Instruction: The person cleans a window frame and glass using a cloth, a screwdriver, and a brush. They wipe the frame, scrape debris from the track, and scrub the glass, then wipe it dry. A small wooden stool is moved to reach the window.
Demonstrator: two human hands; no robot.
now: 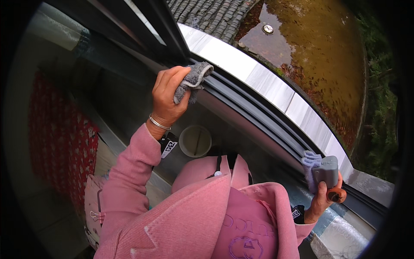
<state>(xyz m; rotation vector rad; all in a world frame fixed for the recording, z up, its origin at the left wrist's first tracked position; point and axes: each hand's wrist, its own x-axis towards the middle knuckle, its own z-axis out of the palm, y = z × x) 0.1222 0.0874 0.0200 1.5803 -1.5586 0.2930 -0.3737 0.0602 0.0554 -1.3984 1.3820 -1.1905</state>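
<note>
My left hand (pixel 166 97) is closed round a folded grey cloth (pixel 198 73) with a pale edge. The cloth touches the dark window track (pixel 254 112), right beside the foot of the window sash (pixel 170 23). Over at the right, my right hand (pixel 318 205) grips a scrubber (pixel 326 171) with a grey plastic head, a fluffy lavender pad and a round orange handle end. Its pad is close to the other end of the track; whether they touch, I cannot tell. My fingers partly hide the handle.
A pale bucket (pixel 181 149) with a thin stick in it stands below the window. Outside runs a white stone ledge (pixel 276 95), with roof tiles (pixel 211 17) and brownish water beyond. At the left hangs or lies a red patterned cloth (pixel 60 142). Shiny curtain fabric (pixel 345 233) is at lower right.
</note>
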